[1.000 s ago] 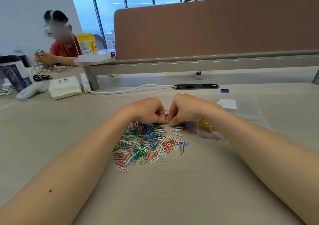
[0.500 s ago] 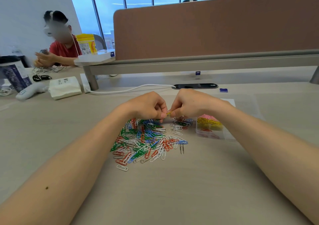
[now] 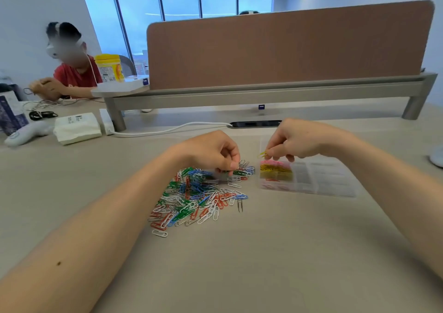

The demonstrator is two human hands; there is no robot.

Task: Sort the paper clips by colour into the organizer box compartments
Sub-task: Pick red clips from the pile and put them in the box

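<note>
So the right hand (image 3: 304, 142) has a yellow paper clip (image 3: 263, 154) pinched in its grip between thumb and fingertips. It's held in the air just above the left end of the organizer box (image 3: 323, 180). The box is clear plastic and sits flat on the desk (image 3: 263, 264), just right of the pile of paper clips (image 3: 199, 192) and a bit nearer the far edge.

In its left-hand compartments there are pink clips (image 3: 275, 162) at the back, yellow clips (image 3: 275, 171) right in front of them, and a few red clips (image 3: 273, 180) nearest. The other compartments are too washed out to read.

The left hand (image 3: 208, 152) is down on the far side of the pile, fingers curled with the tips in among the clips. It's blurry there, so I can't tell if that grip actually has 1.

The pile is a loose mix of green, blue, red, white and silver, about mid-desk. 1 silver clip (image 3: 240, 205) lies alone at its right side, and 1 white clip (image 3: 160, 233) at its near-left end. A white cable (image 3: 167, 130) runs along the desk beyond the hands.
</note>
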